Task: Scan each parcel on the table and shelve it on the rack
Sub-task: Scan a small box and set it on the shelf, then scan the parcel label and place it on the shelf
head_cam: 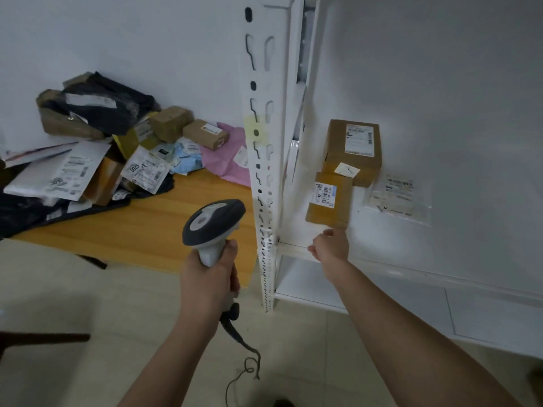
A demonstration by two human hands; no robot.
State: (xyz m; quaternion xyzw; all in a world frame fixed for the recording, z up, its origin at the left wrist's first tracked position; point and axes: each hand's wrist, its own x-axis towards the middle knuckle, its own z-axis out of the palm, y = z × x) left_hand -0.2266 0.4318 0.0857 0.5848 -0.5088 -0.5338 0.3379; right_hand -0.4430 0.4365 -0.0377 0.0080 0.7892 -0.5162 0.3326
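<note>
Right hand (330, 245) is at the front lip of the rack's shelf (470, 177), fingers curled in, fingertips meeting the near edge of a small flat cardboard parcel (330, 201) — whether they pinch it or only touch it, I cannot tell from this angle. That parcel lies flat on the shelf, long axis running away from the shelf lip toward the back wall, label face up. Just behind it, touching its far end, sits a bigger brown box (354, 149), also label up. Beside both, further right along the shelf, a white flat mailer (396, 198) lies well blended into the white surface.

Left hand (210, 277) is wrapped firmly round the grip of the barcode scanner (213, 223), left of the rack's perforated upright (264, 171). Scanner head tilts up and away, nose pointing toward the table; its cable (244, 362) trails down toward the floor.

Left of the upright, the wooden table (164, 227) carries a heap of unshelved parcels (117, 142) — black bags, white mailers, small boxes, a pink bag (226, 160) nearest the upright.
</note>
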